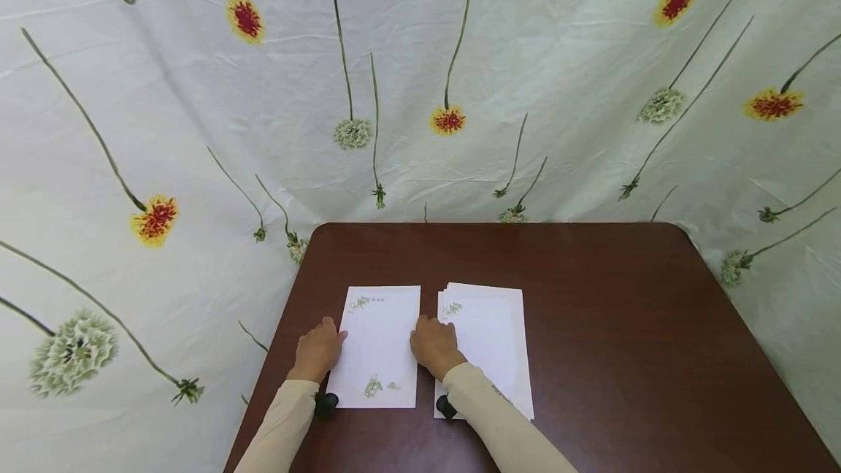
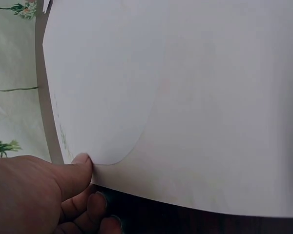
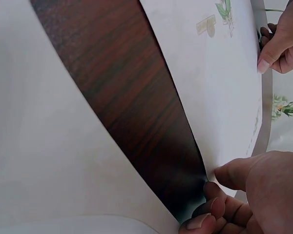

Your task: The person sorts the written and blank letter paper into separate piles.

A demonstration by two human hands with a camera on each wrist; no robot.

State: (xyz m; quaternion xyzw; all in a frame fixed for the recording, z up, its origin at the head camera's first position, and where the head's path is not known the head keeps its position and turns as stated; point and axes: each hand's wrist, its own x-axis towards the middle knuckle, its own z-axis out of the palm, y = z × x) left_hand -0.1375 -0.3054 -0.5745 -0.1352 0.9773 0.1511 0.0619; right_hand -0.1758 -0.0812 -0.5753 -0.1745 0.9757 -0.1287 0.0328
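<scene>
Paper sheet (image 1: 381, 341), green plant prints at 2 ends: over left side of desk (image 1: 624, 334) | left hand (image 1: 318, 351): pinching left edge | right hand (image 1: 434, 346): pinching right edge | paper stack (image 1: 491, 341): just right of sheet, partly under 1 sleeve (image 1: 489, 404)

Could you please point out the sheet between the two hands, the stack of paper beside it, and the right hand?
Sheet between the hands (image 1: 381, 341): head view, blank middle of the page.
Stack of paper (image 1: 489, 341): head view, face of its top sheet.
Right hand (image 1: 436, 345): head view, back of the hand.
</scene>
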